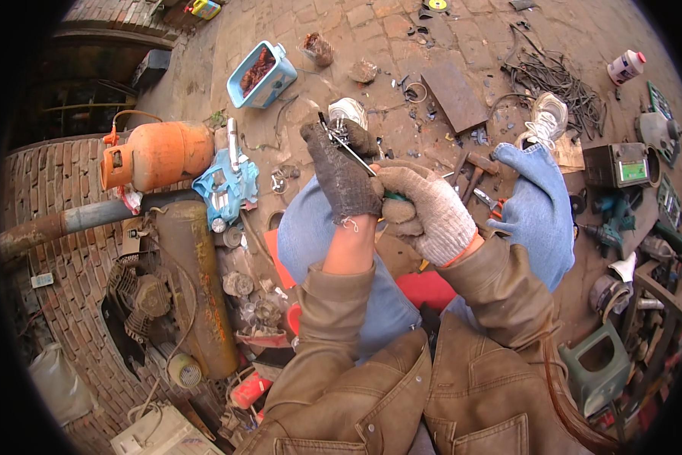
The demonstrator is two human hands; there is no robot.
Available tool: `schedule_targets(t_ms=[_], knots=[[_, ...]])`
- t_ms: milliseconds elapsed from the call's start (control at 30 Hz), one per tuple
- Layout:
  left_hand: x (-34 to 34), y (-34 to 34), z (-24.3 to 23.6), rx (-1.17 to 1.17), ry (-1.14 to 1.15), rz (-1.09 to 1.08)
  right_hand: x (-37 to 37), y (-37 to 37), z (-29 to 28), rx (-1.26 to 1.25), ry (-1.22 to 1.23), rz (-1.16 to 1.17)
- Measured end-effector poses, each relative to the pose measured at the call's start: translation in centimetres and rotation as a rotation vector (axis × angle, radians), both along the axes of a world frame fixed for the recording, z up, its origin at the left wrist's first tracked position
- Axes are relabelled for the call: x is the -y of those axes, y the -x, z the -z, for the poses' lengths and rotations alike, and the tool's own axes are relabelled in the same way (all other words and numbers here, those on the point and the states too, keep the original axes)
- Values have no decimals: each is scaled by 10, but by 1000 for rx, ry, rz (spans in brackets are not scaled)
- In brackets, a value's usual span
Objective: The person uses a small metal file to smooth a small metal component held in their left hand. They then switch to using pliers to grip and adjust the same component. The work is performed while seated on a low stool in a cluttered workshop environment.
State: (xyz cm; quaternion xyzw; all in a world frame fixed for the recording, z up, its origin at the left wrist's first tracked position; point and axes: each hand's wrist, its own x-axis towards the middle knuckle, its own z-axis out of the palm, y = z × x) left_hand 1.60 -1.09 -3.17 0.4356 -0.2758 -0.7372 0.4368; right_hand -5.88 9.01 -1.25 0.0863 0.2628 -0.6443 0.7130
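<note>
My left hand [344, 171], in a dark, dirty work glove, is closed around a small metal part [336, 133] with a black piece at its top. Exactly what kind of part it is, I cannot make out. In a paler knit glove, my right hand [432, 212] grips a screwdriver [360, 161] whose green handle mostly hides in the palm. Its thin shaft slants up and left to the metal part; whether the tip sits in a screw is too small to tell. Both hands are held above the ground between my knees.
An orange gas cylinder [170, 155] and a blue tub [263, 80] with reddish contents stand at left. Ahead lies a rusty metal block [454, 97], with a hammer [481, 164] nearer me. Tangled cable [557, 87], a green drill [614, 220] and a green stool [598, 368] are right.
</note>
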Motion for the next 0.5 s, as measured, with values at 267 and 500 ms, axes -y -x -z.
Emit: schedule_targets(t_ms=[267,500], knots=[[16,-6,-9,-446,66,64,-3,9,-14,-919,29,21],[6,1,-20,-361,-47,-97,-3,-5,-12,-1002,80,121]])
